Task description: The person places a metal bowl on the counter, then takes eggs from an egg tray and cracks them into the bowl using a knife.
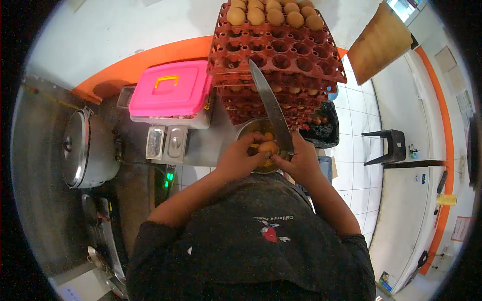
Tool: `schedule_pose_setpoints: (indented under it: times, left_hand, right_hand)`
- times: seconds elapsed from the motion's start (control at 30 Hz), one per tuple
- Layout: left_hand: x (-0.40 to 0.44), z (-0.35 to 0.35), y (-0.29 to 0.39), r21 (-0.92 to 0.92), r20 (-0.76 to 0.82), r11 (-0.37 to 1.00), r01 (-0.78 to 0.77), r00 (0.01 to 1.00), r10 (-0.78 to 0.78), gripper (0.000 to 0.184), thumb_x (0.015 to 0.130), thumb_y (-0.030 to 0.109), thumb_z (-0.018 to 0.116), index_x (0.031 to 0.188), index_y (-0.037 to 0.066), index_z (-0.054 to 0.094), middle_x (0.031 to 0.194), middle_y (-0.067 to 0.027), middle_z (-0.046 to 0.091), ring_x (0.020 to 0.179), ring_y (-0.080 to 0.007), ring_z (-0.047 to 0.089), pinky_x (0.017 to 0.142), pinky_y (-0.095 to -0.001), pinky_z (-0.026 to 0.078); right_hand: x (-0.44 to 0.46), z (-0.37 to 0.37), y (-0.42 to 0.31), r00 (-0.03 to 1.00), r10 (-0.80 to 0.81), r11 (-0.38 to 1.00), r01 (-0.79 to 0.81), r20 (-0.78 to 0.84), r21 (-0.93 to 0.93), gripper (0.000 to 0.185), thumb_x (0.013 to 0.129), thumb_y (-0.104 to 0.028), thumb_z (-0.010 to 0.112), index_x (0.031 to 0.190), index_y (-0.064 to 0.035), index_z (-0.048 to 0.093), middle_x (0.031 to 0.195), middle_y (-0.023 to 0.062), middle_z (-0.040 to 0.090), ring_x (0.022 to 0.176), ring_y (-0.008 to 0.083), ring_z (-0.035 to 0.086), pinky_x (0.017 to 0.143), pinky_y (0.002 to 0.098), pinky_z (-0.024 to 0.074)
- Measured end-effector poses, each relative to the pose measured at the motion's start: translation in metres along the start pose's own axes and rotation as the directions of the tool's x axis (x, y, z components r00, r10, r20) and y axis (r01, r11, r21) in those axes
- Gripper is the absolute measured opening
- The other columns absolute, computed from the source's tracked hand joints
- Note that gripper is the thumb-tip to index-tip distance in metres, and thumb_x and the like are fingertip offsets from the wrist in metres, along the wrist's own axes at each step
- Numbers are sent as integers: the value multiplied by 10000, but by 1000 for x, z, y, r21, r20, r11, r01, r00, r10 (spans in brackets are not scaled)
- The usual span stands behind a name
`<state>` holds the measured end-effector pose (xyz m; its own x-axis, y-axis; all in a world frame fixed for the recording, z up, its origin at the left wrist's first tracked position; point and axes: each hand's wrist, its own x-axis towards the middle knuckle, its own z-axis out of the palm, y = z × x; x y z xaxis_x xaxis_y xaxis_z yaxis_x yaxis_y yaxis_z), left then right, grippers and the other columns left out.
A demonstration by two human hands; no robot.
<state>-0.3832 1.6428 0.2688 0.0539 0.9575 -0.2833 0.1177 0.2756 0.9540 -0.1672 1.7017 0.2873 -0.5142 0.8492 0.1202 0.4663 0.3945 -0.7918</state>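
Observation:
Between both hands, over a metal bowl [242,131], is a brown egg [268,148]. My left hand [244,154] has its fingers closed round the egg's left side. In my right hand [303,158] is a large knife [270,100], its blade pointing up and away over the egg trays; the thumb of this hand reaches to the egg. Orange-yellow egg contents show in the bowl beneath. Just beyond stands a tall stack of red egg trays [281,62], with brown eggs [275,17] in the far rows of the top tray.
A pink-lidded box [168,90] and two small metal containers [165,143] stand left of the trays. Farther left is a large pot [95,148]. A black bag [324,128] lies right of the stack, and a black stool [391,146] stands on the tiled floor.

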Motion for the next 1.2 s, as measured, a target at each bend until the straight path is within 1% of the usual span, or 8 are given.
schedule_pose_setpoints:
  times: [0.4, 0.6, 0.77, 0.97, 1.0, 1.07, 1.17, 1.2]
  left_hand:
    - [6, 6, 9, 287, -123, 951, -119, 980, 159, 465, 773, 140, 772, 1222, 19, 752, 1091, -209, 760, 1013, -324, 752, 916, -397, 596]
    - [19, -2, -1, 562, -2, 702, -437, 848, 530, 458, 771, 169, 772, 1206, 26, 764, 1179, -224, 725, 1012, -386, 740, 950, -441, 591]
    - [24, -4, -6, 374, -67, 891, -257, 951, 302, 398, 873, 173, 745, 1245, 32, 741, 1218, -177, 718, 1089, -320, 725, 976, -404, 576]
    - [19, 11, 16, -75, 30, 995, 66, 998, -64, 335, 1050, 175, 634, 1363, 54, 635, 1228, -97, 707, 1132, -186, 684, 963, -378, 573]
    - [18, 18, 27, -119, 61, 987, 111, 993, -104, 333, 1069, 178, 620, 1377, 53, 614, 1228, -93, 704, 1126, -173, 681, 954, -377, 578]
    - [21, 31, 39, -154, 107, 986, 65, 993, -48, 341, 1082, 199, 611, 1383, 39, 586, 1251, -105, 694, 1132, -172, 681, 950, -368, 577]
    - [47, 66, 40, -90, 140, 968, -232, 960, 243, 341, 1095, 200, 591, 1382, 17, 567, 1277, -120, 678, 1149, -177, 676, 951, -343, 568]
    - [58, 82, 54, -133, 135, 968, -211, 964, 229, 349, 1094, 202, 590, 1385, 11, 561, 1289, -132, 670, 1163, -191, 672, 959, -347, 563]
  right_hand:
    - [8, 13, 5, 997, -47, 999, 47, -55, 0, 647, 762, -172, 819, 1341, -24, 570, 1097, 228, 752, 1027, 430, 743, 857, 447, 590]
    - [11, 15, 18, 984, -168, 969, 153, -59, -195, 612, 782, -168, 799, 1331, -25, 571, 1111, 242, 740, 1059, 469, 711, 860, 480, 587]
    - [9, 7, 8, 993, -61, 997, 56, -101, -51, 590, 800, -177, 824, 1318, -30, 582, 1128, 205, 740, 1055, 418, 733, 859, 446, 588]
    - [-13, -17, 9, 965, 14, 1000, -8, -261, 26, 609, 782, -209, 921, 1288, -67, 614, 1101, 52, 745, 974, 199, 730, 848, 361, 580]
    - [-14, -25, 4, 965, 83, 995, -65, -248, 82, 633, 774, -257, 929, 1290, -67, 616, 1132, 88, 735, 1005, 249, 727, 870, 390, 579]
    - [-17, -40, -5, 953, 215, 966, -175, -213, 190, 690, 758, -354, 944, 1295, -65, 621, 1194, 161, 714, 1068, 351, 721, 913, 449, 577]
    - [-25, -70, 0, 920, 158, 983, -112, -359, 146, 709, 713, -292, 987, 1289, -78, 634, 1180, 126, 722, 1040, 282, 726, 892, 410, 589]
    - [-28, -78, 8, 871, 192, 966, -86, -452, 245, 729, 681, -258, 1011, 1278, -65, 640, 1175, 107, 724, 1031, 251, 726, 888, 402, 593]
